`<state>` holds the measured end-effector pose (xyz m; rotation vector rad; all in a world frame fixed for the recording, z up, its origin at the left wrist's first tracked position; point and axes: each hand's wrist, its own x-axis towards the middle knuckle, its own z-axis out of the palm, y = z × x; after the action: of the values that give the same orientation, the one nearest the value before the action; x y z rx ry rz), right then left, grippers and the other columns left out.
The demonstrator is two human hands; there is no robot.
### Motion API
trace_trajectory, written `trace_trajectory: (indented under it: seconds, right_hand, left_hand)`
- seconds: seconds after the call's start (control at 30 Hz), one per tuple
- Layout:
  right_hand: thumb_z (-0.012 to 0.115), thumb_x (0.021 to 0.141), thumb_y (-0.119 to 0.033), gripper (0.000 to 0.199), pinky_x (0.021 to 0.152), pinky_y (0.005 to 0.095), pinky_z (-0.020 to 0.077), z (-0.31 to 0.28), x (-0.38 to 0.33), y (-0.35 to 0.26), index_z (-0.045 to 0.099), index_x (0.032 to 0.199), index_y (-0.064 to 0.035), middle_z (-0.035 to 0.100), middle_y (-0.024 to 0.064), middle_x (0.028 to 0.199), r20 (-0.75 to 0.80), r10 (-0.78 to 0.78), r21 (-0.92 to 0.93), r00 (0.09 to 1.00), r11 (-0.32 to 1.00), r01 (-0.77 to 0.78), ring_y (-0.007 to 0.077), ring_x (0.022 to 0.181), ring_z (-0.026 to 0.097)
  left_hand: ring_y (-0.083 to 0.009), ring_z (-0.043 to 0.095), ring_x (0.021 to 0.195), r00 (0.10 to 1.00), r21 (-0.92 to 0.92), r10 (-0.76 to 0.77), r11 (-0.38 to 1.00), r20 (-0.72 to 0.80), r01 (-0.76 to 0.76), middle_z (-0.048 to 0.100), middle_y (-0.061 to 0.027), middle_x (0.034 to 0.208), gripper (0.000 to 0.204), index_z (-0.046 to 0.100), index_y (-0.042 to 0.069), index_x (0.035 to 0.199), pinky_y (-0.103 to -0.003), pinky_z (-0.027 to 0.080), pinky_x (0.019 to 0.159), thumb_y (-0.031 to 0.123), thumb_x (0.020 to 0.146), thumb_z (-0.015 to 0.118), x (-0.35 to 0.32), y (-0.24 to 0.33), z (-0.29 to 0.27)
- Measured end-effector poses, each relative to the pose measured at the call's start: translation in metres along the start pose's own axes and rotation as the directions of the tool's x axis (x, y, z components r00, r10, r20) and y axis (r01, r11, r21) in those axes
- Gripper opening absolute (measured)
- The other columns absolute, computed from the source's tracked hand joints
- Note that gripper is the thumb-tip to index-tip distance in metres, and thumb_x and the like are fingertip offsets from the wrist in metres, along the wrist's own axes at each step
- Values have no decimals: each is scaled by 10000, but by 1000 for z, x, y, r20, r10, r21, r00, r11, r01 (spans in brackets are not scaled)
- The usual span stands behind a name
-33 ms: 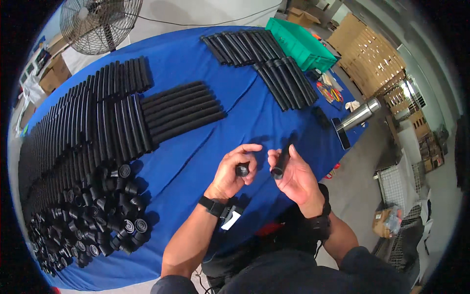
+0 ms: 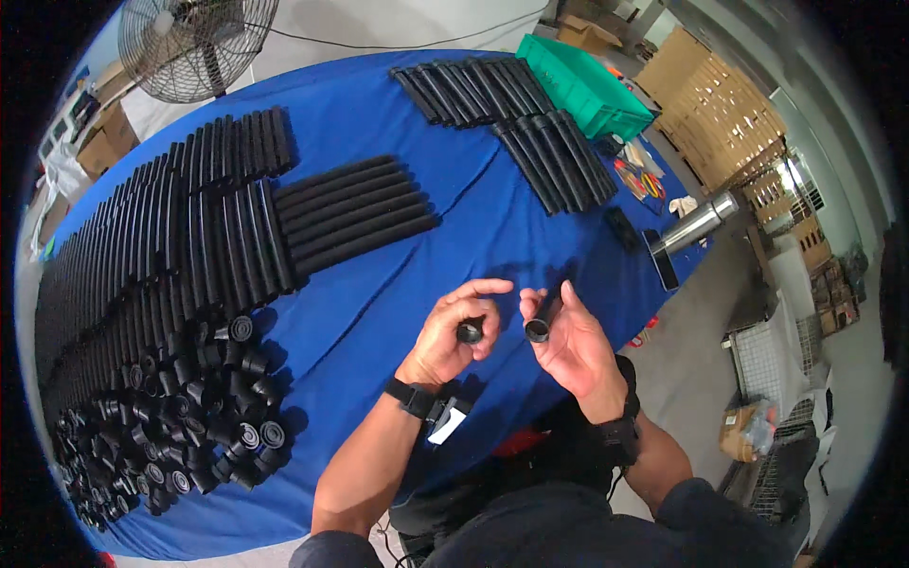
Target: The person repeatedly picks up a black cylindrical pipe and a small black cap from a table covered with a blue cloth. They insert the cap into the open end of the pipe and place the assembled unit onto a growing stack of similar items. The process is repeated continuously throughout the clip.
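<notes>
A blue-clothed counter (image 2: 360,322) spreads across most of the view, its edges curving with the lens. The biggest load on it is the broad array of black tubes (image 2: 142,237) along the left, laid side by side in overlapping rows, with a block of crosswise tubes (image 2: 355,218) at its inner edge. Beyond the counter's far left edge stands a round wire-caged fan (image 2: 194,47). A heap of black caps (image 2: 185,417), some showing ringed ends, lies jumbled at the near left, against the lower rows. At the far side are two overlapping groups of tubes (image 2: 554,161), and just beyond them a green bin (image 2: 620,121). The right hand (image 2: 579,358) and the left hand (image 2: 441,331) are near each other over the bare cloth, apart. Toward the right edge, a silvery metal cylinder (image 2: 696,224) lies tilted near a dark flat phone-like slab (image 2: 662,260). The right hand's grip holds a single black tube (image 2: 538,330) between thumb and fingers, its open end facing the wearer. Smallest is the hollow black piece (image 2: 470,331) in the left hand, whose grip is curled closely around it while the index finger points toward the right hand.
</notes>
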<state>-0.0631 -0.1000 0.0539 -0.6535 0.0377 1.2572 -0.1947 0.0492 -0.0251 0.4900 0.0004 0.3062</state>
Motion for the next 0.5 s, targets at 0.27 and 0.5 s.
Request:
trace_trajectory:
  seconds: [0.27,0.5]
  right_hand:
    - [597,1015,-371,344,838,373,579,-9,5,20,654,967,-35,730,134,990,-2,-85,-65,996,994,84,241,918,703]
    - [648,988,-380,378,1021,384,522,-25,16,15,608,1057,-10,670,143,1134,-38,-80,-61,996,995,78,256,1112,636]
  left_hand:
    - [-205,578,506,984,-14,-62,998,167,65,726,-191,875,500,532,-24,1413,-313,485,445,119,935,514,-8,4,15]
    - [-225,591,484,994,-45,11,999,111,-6,723,-228,857,378,620,-30,1253,-320,485,427,149,933,526,-5,2,8]
